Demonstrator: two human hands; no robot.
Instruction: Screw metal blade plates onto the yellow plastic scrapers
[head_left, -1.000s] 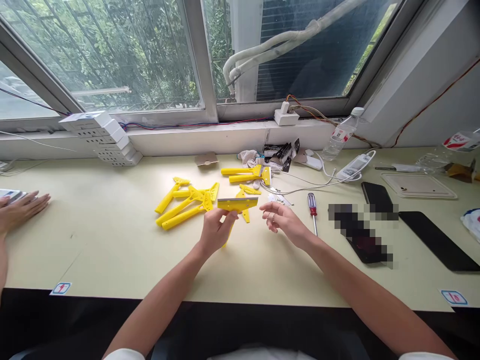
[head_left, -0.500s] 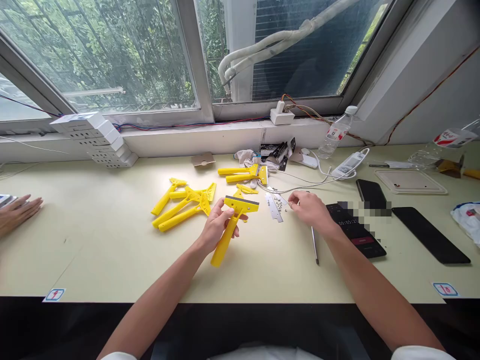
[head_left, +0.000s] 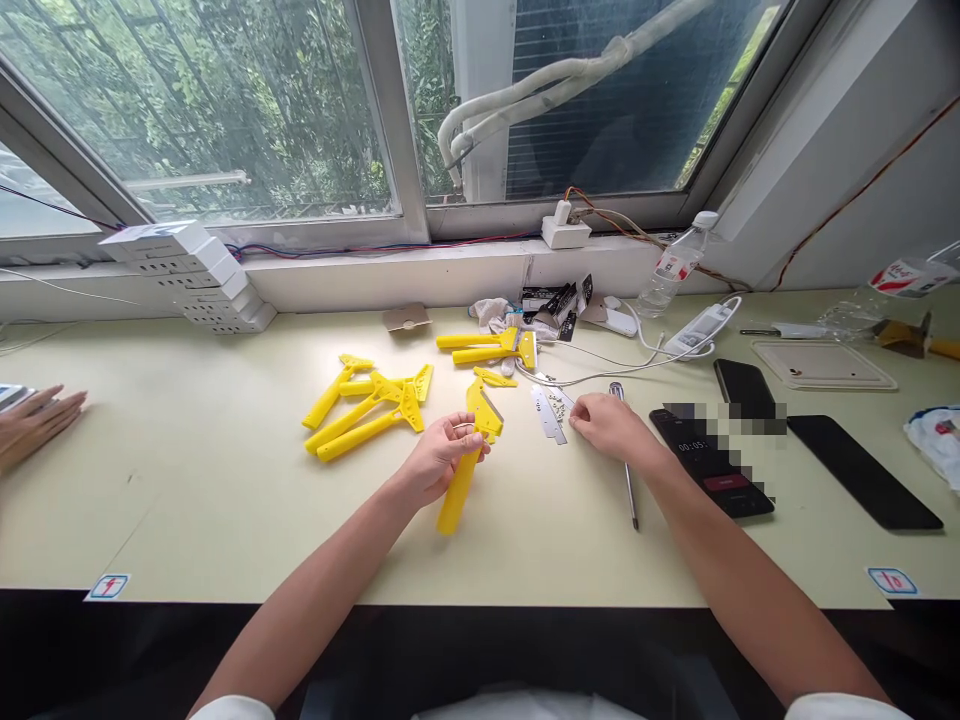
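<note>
My left hand (head_left: 444, 455) is closed around a yellow scraper (head_left: 459, 490), head up and turned edge-on, just above the table. Fingers bent and pressed together, my right hand (head_left: 606, 425) is low over the table beside small screws (head_left: 558, 410); anything in its pinch is too small to make out. Metal blades (head_left: 547, 415) lie left of those fingers. A screwdriver (head_left: 630, 490) rests partly under the right hand and wrist. Beyond the held scraper lies a loose yellow scraper part (head_left: 495, 377). Several yellow scraper handles (head_left: 367, 430) are piled to the left.
Two scrapers (head_left: 480, 348) lie at the back near a crumpled cloth (head_left: 491, 315) and black packets (head_left: 555, 305). White cables (head_left: 600, 375) cross behind my right hand. Phones (head_left: 862, 470) and a bottle (head_left: 671, 265) are to the right. Another person's hand (head_left: 45, 420) rests at far left.
My left hand has rotated the scraper so its wide head now shows nearly edge-on. My right hand has shifted slightly left and down, uncovering the screwdriver's handle.
</note>
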